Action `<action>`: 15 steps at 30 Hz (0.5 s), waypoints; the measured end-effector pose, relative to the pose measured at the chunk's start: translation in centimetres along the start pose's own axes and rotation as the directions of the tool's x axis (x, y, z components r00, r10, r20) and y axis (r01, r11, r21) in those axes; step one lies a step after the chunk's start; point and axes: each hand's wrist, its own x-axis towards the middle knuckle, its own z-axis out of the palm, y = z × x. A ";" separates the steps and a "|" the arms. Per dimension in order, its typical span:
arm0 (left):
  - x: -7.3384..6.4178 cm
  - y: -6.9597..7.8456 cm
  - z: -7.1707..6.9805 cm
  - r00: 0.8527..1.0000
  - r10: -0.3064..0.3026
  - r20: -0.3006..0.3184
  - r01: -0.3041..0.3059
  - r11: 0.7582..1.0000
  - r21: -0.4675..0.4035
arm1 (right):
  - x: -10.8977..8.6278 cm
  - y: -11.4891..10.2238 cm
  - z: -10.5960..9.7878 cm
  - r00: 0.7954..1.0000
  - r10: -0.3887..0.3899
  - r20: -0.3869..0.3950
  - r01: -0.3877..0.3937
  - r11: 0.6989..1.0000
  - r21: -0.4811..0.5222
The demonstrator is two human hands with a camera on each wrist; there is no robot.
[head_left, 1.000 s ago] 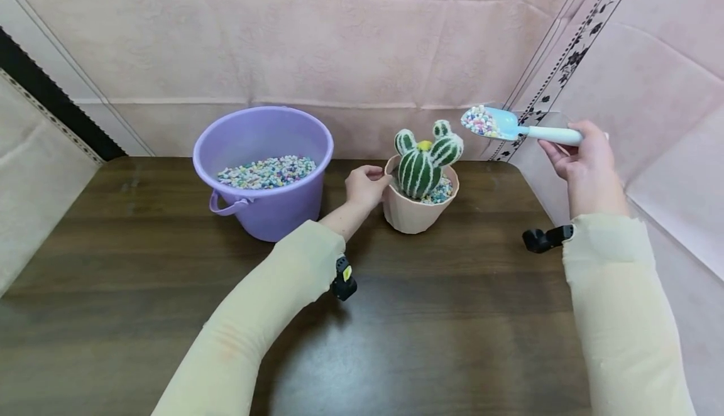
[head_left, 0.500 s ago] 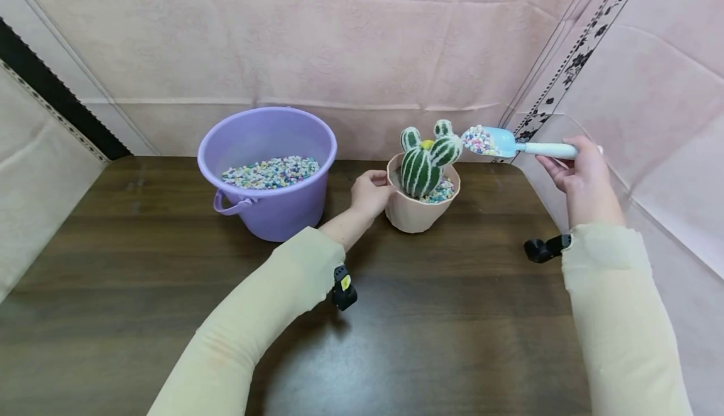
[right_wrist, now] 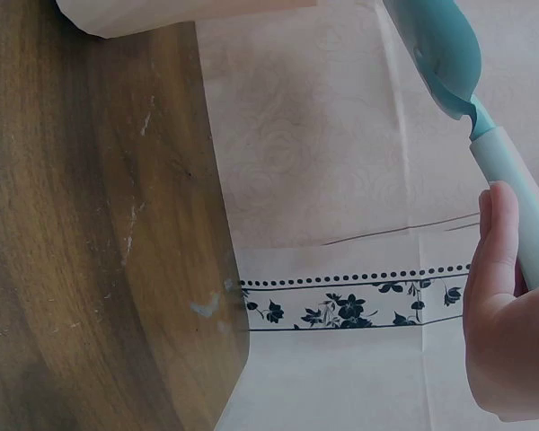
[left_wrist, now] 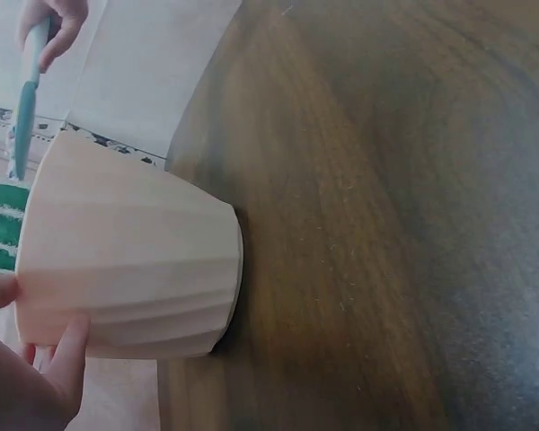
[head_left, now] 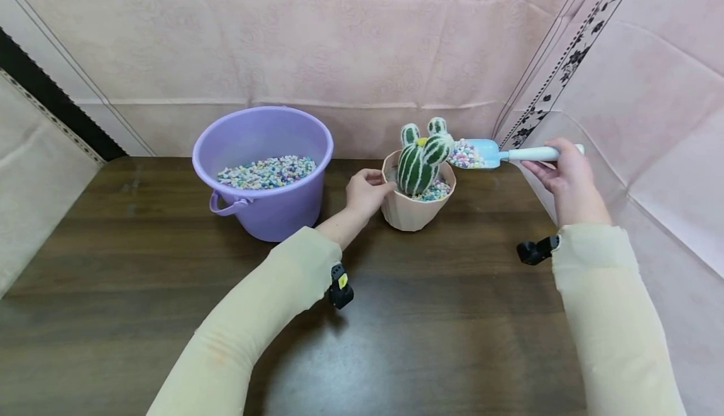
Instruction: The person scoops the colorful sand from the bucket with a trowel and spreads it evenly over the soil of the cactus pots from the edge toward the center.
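Holding a bead-loaded light-blue scoop (head_left: pixel 491 152) beside a faceted cream pot (head_left: pixel 411 213)

Right of the frame's centre, my right hand (head_left: pixel 570 180) curls its fingers round the scoop's pale handle (head_left: pixel 532 154); whether the tip touches the pot, I cannot tell. My left hand (head_left: pixel 364 195) pinches the mid-frame pot's left rim. A green-and-white striped cactus (head_left: pixel 416 169) stands inside, and a round lilac bucket (head_left: pixel 283 213) of pastel beads (head_left: pixel 268 173) sits left of centre.

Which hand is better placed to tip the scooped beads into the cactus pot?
Probably the right hand: it grips the scoop, whose beads are close to the cactus. The left hand is at the opposite side, holding the pot near its rim, and could steady it.
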 end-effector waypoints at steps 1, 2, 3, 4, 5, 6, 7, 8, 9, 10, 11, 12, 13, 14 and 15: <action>0.1 0.0 0.0 1.000 0.006 -0.005 -0.006 1.000 0.000 | 0.0 0.1 0.1 1.000 -0.001 -0.003 0.001 1.000 -0.008; 0.2 0.0 -0.1 1.000 0.009 -0.009 -0.009 1.000 -0.006 | -0.1 0.3 0.2 1.000 -0.004 -0.003 0.004 1.000 -0.012; 0.4 -0.1 -0.1 1.000 0.011 -0.017 -0.012 1.000 -0.013 | -0.1 0.4 0.2 1.000 -0.009 -0.005 0.009 1.000 -0.020; 0.6 -0.1 -0.1 1.000 0.010 -0.027 -0.011 1.000 -0.027 | -0.2 0.6 0.2 1.000 -0.017 -0.004 0.017 0.999 -0.032; 0.8 -0.1 -0.2 0.999 0.004 -0.038 -0.006 0.999 -0.043 | -0.2 0.8 0.3 1.000 -0.020 -0.002 0.020 0.999 -0.042; 1.0 -0.1 -0.4 0.999 -0.004 -0.049 0.000 0.998 -0.063 | -0.2 0.9 0.5 1.000 -0.023 -0.001 0.023 0.998 -0.052; 1.1 -0.2 -0.5 0.998 -0.013 -0.058 0.008 0.997 -0.078 | -0.3 1.1 0.6 1.000 -0.027 0.002 0.027 0.998 -0.060; 1.2 -0.2 -0.6 0.998 -0.021 -0.062 0.015 0.995 -0.095 | -0.4 1.2 0.7 1.000 -0.028 0.008 0.029 0.997 -0.066; 1.2 -0.2 -0.7 0.997 -0.035 -0.062 0.028 0.994 -0.110 | -0.4 1.3 0.7 1.000 -0.028 0.011 0.029 0.997 -0.071; 1.2 -0.2 -0.8 0.998 -0.044 -0.055 0.038 0.992 -0.117 | -0.5 1.4 0.8 1.000 -0.026 0.016 0.027 0.997 -0.073; 1.1 -0.2 -0.8 0.998 -0.051 -0.042 0.046 0.993 -0.113 | -0.5 1.5 0.9 0.999 -0.025 0.021 0.027 0.997 -0.074; 1.0 -0.2 -0.9 0.998 -0.056 -0.025 0.053 0.993 -0.107 | -0.6 1.6 0.9 0.999 -0.027 0.028 0.029 0.996 -0.081; 1.0 -0.2 -0.8 0.998 -0.057 -0.012 0.056 0.994 -0.097 | -0.7 1.6 1.0 0.999 -0.030 0.035 0.033 0.996 -0.088; 0.9 -0.1 -0.8 0.998 -0.057 0.001 0.056 0.994 -0.089 | -0.8 1.6 1.0 0.999 -0.034 0.041 0.038 0.995 -0.097; 0.8 -0.1 -0.8 0.999 -0.052 0.008 0.052 0.996 -0.078 | -0.8 1.7 1.1 0.998 -0.043 0.043 0.047 0.993 -0.109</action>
